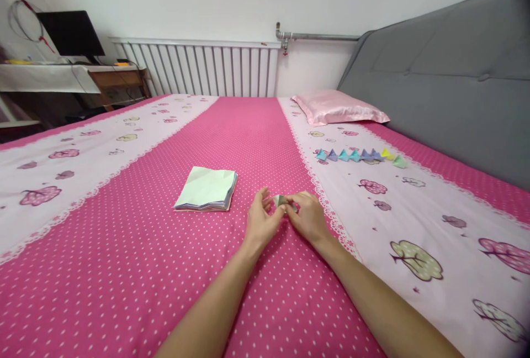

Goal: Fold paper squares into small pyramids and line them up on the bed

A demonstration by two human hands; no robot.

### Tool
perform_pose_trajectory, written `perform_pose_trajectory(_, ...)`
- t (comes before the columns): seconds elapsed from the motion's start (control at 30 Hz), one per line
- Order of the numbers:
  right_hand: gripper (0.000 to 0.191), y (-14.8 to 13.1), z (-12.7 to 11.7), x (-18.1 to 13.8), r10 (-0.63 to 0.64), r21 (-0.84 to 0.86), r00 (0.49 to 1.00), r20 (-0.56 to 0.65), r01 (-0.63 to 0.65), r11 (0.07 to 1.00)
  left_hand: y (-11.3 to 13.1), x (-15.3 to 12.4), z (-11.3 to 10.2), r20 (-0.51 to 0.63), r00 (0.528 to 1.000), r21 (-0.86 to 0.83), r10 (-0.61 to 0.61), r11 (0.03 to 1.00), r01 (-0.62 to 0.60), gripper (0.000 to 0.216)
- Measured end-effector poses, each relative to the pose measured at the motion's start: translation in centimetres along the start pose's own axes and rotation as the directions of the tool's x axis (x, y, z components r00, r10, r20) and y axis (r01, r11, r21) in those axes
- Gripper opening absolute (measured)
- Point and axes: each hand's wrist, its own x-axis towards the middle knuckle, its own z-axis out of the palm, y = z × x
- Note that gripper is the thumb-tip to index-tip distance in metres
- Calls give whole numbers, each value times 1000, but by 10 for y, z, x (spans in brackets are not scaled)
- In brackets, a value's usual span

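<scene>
Between my two hands is a small piece of folded paper (280, 200), pale in colour, with a raised point and partly covered by my fingers. My left hand (261, 220) grips its left side, thumb at the near edge. On the other side, my right hand (307, 213) pinches the paper with thumb and curled fingers. A stack of square paper sheets (206, 188), pale green on top, lies to the left of my hands. Farther off to the right, several folded paper pieces (343, 155) in blue, purple, yellow and green stand in a row.
A bed with a pink dotted cover (136, 269) lies under everything. A pink pillow (337, 107) rests near the grey headboard (439, 70). Beyond the bed are a white radiator (199, 68) and a desk with a black monitor (71, 33).
</scene>
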Motion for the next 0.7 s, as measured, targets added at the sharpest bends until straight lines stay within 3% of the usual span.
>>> perform_pose_trajectory(0.1, 14, -10, -4, -1, 122, 94, 985, -121, -111, 989, 9, -4, 5, 93, 983, -340, -158, 923, 181, 44)
perform_pose_trajectory(0.2, 15, -22, -6, -5, 191, 179, 973, -127, -167, 970, 14, -8, 9, 210, 963, -483, -168, 839, 251, 30)
perform_pose_trajectory(0.33, 17, -30, -6, -9, 198, 263, 975, -99, -166, 950, 14, -9, 11, 181, 959, -599, -216, 749, 282, 26)
perform_pose_trajectory(0.43, 24, -32, -6, -10, 134, 240, 987, -86, -110, 965, 17, -7, 9, 196, 941, -645, -276, 686, 336, 21)
perform_pose_trajectory(0.7, 31, -33, -10, -8, -19, 157, 998, -57, 27, 987, 20, -2, -1, 227, 926, -662, -301, 650, 373, 12)
